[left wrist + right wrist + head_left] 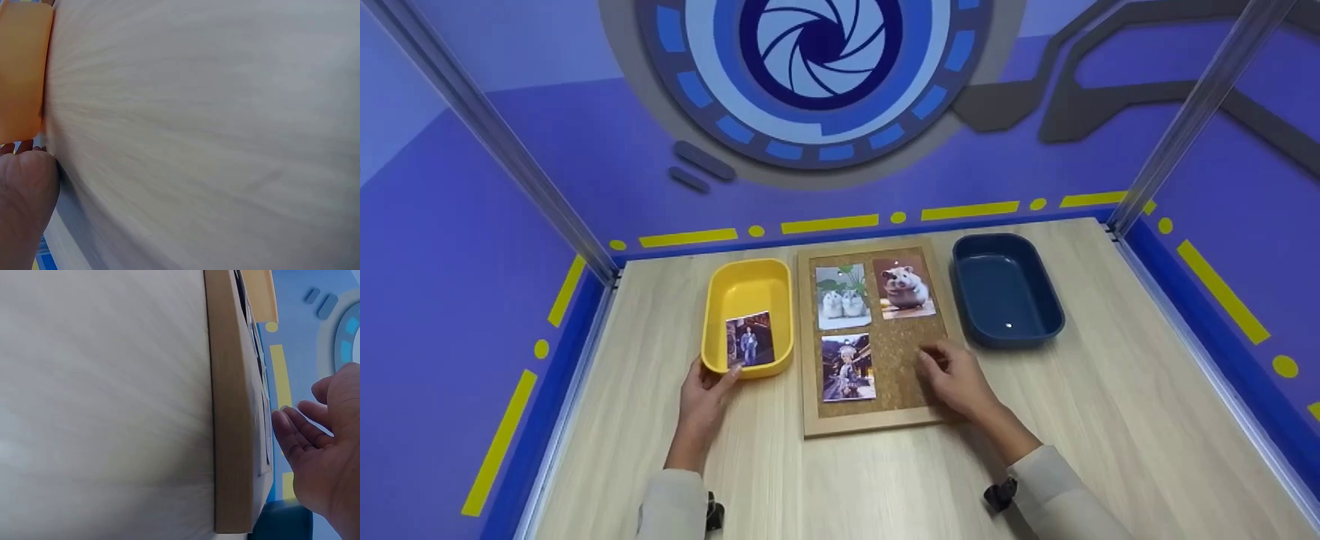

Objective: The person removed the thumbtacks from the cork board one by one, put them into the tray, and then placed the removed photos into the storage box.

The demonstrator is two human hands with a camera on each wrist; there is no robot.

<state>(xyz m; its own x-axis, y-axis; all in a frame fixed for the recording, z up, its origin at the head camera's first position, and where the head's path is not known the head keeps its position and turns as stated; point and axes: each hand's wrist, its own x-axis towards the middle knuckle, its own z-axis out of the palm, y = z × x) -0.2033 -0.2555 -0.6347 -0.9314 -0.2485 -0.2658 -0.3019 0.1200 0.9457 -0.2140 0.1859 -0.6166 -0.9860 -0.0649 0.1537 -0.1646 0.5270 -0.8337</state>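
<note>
At the near left corner of the yellow tray is my left hand, its thumb at the near rim and its fingers curled round the outside wall. A photo of a person in blue clothes lies in that tray, close to the thumb. My right hand is over the lower right part of the cork board, fingers loosely bent, with nothing visible in them. Pinned on the board are a photo of two hamsters, a photo of one hamster and a photo of a person in ornate dress.
To the right of the board stands a dark blue tray with a small white pin in it. All sit on a pale wooden table, enclosed by purple patterned walls at the back and sides.
</note>
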